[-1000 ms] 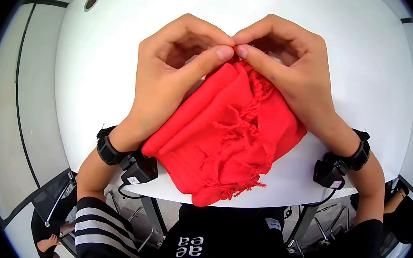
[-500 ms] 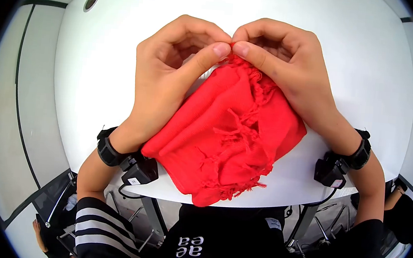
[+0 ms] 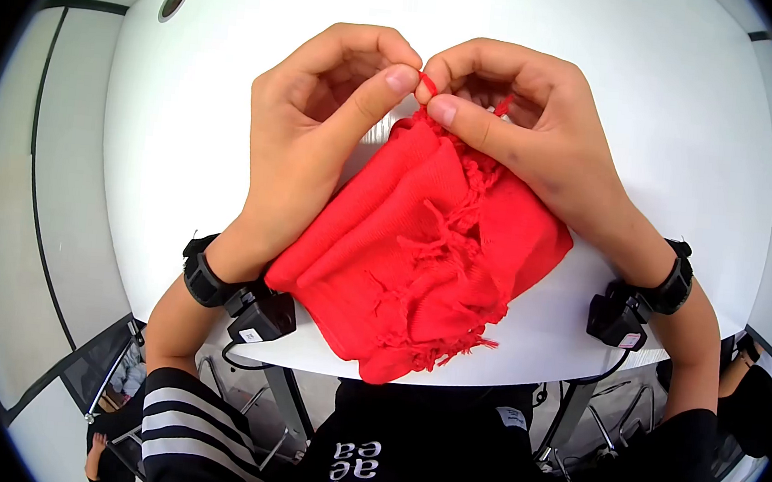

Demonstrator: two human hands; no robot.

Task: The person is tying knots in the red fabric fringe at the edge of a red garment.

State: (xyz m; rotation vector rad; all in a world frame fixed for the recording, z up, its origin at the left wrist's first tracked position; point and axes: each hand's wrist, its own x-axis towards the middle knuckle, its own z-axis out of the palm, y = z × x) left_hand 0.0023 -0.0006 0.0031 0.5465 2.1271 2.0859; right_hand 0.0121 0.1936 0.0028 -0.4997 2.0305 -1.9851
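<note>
A red cloth (image 3: 378, 231) with knotted fringes lies bunched on the white table, its lower end at the front edge. At its top, my left hand (image 3: 310, 110) pinches a thin red fringe strand between thumb and forefinger. Close beside it, my right hand (image 3: 534, 125) pinches the same fringe just above the cloth, with thumb and forefinger together. A short loop of the strand shows between the two hands' fingertips. Another bit of red fringe shows inside the curl of my right hand.
The white table (image 3: 203, 133) has a round dark grommet (image 3: 175, 1) at the back left. Black devices (image 3: 264, 317) with cables are strapped to both wrists, near the front edge. Chairs and parts of other people (image 3: 753, 402) show at the lower sides.
The fingertips of both hands have drawn slightly apart, the left ones moving left, and a strand now shows between them. The cloth's top has shifted slightly; its lower part looks nearly the same.
</note>
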